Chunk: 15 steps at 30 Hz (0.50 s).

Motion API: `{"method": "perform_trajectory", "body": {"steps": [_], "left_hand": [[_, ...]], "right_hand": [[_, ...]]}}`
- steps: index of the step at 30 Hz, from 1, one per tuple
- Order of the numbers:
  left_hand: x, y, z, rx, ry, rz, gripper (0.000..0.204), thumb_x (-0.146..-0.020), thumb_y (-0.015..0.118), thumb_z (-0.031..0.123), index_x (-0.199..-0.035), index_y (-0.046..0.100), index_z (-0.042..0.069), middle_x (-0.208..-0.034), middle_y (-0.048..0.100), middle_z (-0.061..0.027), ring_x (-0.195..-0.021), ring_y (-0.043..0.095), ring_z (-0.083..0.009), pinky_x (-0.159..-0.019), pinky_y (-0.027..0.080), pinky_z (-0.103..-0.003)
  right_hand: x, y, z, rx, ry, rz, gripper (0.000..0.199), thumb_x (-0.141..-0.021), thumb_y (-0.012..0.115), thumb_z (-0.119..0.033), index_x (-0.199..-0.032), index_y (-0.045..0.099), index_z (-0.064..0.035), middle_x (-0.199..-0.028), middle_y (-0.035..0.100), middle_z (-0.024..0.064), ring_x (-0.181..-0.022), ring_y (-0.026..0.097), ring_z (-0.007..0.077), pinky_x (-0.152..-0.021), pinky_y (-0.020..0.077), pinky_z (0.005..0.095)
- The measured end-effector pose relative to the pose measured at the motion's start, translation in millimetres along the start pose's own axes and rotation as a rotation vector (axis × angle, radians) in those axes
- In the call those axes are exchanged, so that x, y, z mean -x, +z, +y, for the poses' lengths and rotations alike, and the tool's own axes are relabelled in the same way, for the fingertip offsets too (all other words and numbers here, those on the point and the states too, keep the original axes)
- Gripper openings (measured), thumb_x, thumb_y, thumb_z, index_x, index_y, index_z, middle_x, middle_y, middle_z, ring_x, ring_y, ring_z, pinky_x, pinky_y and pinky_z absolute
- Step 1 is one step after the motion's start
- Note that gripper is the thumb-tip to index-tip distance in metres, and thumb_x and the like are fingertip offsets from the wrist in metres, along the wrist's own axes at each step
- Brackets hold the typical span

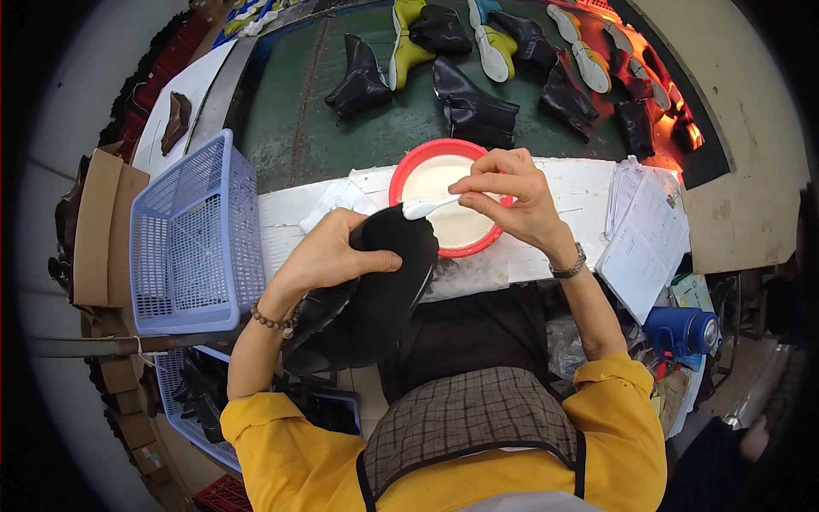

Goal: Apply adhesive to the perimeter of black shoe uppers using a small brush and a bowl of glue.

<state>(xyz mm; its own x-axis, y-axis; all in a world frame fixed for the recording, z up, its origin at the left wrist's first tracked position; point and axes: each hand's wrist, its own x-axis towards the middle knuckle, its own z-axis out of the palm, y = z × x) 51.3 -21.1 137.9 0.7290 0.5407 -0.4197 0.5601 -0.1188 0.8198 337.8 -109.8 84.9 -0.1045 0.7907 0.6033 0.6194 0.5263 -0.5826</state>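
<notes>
Fingers of the right hand [512,192] pinch a small brush [426,207] thick with white glue, and its tip rests on the top edge of a black boot upper [384,282]. Fingers of the left hand [328,252] wrap tight around that boot upper and hold it up over the lap, likely so it stays steady while the edge gets painted. Just behind the brush sits a red bowl [435,154] with white glue in it, close enough for dipping. It rests on a white work board [563,192] smeared with dried glue. Left of the hands stands a pale blue plastic basket [192,235]; I cannot tell what is inside. Lower down, another basket [192,401] holds dark boot pieces. Further back, a green belt [299,119] carries black boots [473,107] and yellow-green soles [405,43]. Sheets of paper [644,235] lie to the right.
</notes>
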Motion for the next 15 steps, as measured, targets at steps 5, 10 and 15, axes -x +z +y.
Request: {"method": "perform_trajectory", "body": {"steps": [5,10,15], "left_hand": [[4.8,-5.6,5.7,0.294,-0.020,0.230,0.020,-0.085,0.081,0.008,-0.099,0.077,-0.004,-0.087,0.076,-0.0047,-0.076,0.070,-0.0096,-0.069,0.056,-0.025],[-1.3,-3.8,-5.1,0.266,0.151,0.496,0.019,-0.088,0.078,0.007,-0.101,0.075,-0.006,-0.088,0.078,-0.0065,-0.079,0.071,-0.0110,-0.072,0.057,-0.027],[-34.6,-12.4,-19.2,-0.167,0.215,0.809,0.029,-0.088,0.077,0.018,-0.102,0.071,-0.007,-0.085,0.076,-0.0158,-0.075,0.073,-0.0193,-0.072,0.056,-0.034]], "right_hand": [[14.3,3.2,1.1,0.072,0.025,0.022,0.018,-0.080,0.086,-0.014,-0.097,0.082,-0.0150,-0.088,0.065,-0.0035,-0.083,0.056,0.0118,-0.084,0.0354,0.0311],[28.1,17.9,-9.0,0.043,0.067,0.005,0.018,-0.080,0.085,-0.013,-0.097,0.082,-0.0152,-0.088,0.066,-0.0037,-0.084,0.055,0.0118,-0.084,0.0347,0.0306],[40.9,14.7,-2.9,0.038,0.294,0.060,0.016,-0.082,0.083,-0.015,-0.098,0.082,-0.0128,-0.085,0.067,-0.0007,-0.075,0.061,0.0153,-0.070,0.0435,0.0327]]}}
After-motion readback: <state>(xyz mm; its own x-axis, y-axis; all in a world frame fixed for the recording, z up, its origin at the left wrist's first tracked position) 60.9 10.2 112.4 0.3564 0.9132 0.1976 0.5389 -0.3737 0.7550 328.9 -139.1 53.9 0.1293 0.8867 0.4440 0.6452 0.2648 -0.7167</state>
